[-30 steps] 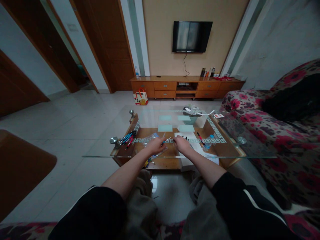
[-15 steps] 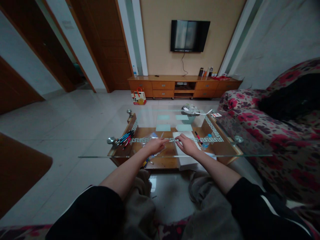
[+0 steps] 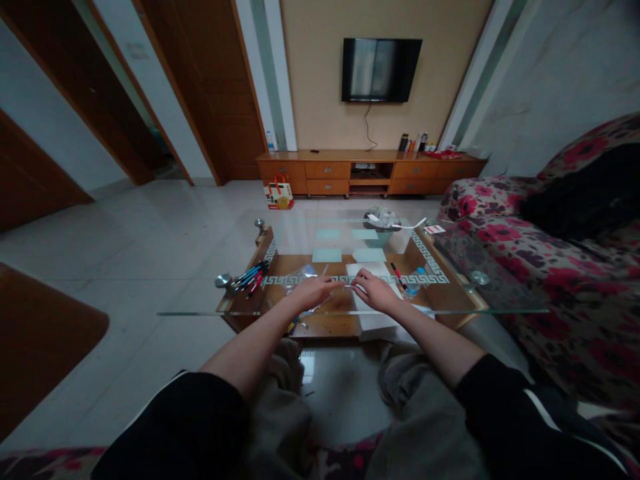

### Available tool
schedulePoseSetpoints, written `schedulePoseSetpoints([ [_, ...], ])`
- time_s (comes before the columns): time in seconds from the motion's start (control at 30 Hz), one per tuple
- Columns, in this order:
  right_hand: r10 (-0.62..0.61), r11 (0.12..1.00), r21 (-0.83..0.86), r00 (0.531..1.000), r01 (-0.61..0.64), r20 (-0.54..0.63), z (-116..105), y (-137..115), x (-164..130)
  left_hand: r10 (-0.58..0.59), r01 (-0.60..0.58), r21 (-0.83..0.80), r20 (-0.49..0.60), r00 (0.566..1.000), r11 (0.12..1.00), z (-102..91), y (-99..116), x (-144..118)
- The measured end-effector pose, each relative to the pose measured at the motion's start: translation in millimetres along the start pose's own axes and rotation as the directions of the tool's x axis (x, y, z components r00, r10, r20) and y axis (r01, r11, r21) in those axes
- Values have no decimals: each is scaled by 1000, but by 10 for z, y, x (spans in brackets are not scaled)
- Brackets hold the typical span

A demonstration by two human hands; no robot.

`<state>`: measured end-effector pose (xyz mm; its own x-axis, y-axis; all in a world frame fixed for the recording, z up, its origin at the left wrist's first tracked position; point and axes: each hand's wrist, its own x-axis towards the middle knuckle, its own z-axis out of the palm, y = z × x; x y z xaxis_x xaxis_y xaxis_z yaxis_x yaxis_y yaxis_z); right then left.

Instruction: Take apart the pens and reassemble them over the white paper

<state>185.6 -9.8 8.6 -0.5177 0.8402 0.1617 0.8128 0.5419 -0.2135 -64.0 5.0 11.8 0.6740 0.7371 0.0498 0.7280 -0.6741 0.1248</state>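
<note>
1. Where the two hands meet above the near half of the glass table (image 3: 500, 303): left hand (image 3: 313, 292) and right hand (image 3: 376, 292), fingertips pinched on opposite ends of one thin pen (image 3: 345, 285).
2. Pen: slender, pale and glinting, lying roughly level between the hands, just over the glass; colour and cap too small to tell.
3. Left hand: closed on the pen's left end, knuckles up, with a clear plastic bag (image 3: 299, 273) just beyond it.
4. Right hand: closed on the pen's right end, resting over a white sheet of paper (image 3: 373, 270).
5. Bundle of pens (image 3: 250, 277): blue, red and black barrels, fanned out near the table's left corner, well apart from the hands.
6. Single red pen (image 3: 399, 275): lying at a slant just right of the paper, beside a small blue object (image 3: 413, 289) of unclear kind.
7. Far end of the table: woven basket (image 3: 381, 235) with crumpled white contents, and pale green cards (image 3: 370, 255) seen through the glass.
8. Background: wall-mounted television (image 3: 381, 69) above a low wooden cabinet (image 3: 370, 173); floral sofa (image 3: 565, 280) at right.
</note>
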Motion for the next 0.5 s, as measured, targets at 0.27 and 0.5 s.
schedulePoseSetpoints([
  [0.27, 60, 996, -71, 995, -54, 83, -23, 68, -4, -104, 104, -11, -39, 994, 995, 54, -93, -20],
  [0.5, 102, 989, -119, 992, -92, 78, -31, 136, -32, -204, 206, 21, -69, 977, 978, 56, -133, -44],
])
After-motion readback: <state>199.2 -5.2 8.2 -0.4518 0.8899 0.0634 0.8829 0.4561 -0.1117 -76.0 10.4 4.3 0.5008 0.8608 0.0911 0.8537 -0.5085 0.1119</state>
